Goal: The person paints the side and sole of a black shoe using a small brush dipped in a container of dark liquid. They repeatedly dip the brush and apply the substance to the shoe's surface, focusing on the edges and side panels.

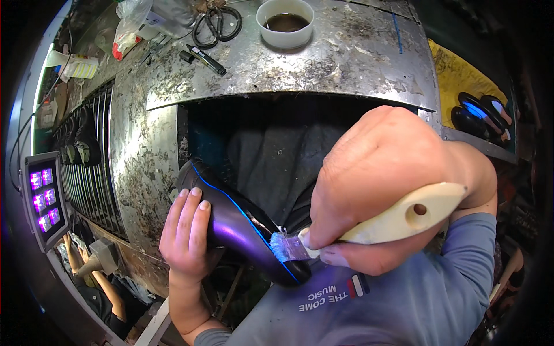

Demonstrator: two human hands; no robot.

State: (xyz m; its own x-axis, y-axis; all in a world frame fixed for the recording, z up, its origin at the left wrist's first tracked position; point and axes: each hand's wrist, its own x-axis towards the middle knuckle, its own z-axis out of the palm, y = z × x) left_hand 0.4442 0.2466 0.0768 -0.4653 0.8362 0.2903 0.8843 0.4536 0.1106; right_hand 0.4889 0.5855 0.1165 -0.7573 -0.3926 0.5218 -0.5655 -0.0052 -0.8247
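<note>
My left hand (187,233) grips a dark, glossy leather shoe (234,225) from its left side, fingers laid over the upper. A glowing blue line (231,202) runs lengthwise along the shoe, and a purple sheen lies on the leather. My right hand (375,173) is closed round a flat paintbrush (398,218) with a pale wooden handle and a hole near its end. The bluish bristles touch the shoe at the blue line, toward its lower right end. My right palm is hidden.
Ahead stands a worn metal bench (340,72) with a white bowl of dark liquid (285,34), a black marker (206,60) and looped black-handled scissors (216,27). A purple-lit lamp (45,199) stands left, near shoes on a rack (81,138). More black shoes (482,115) lie right. Another person's arms (109,288) show lower left.
</note>
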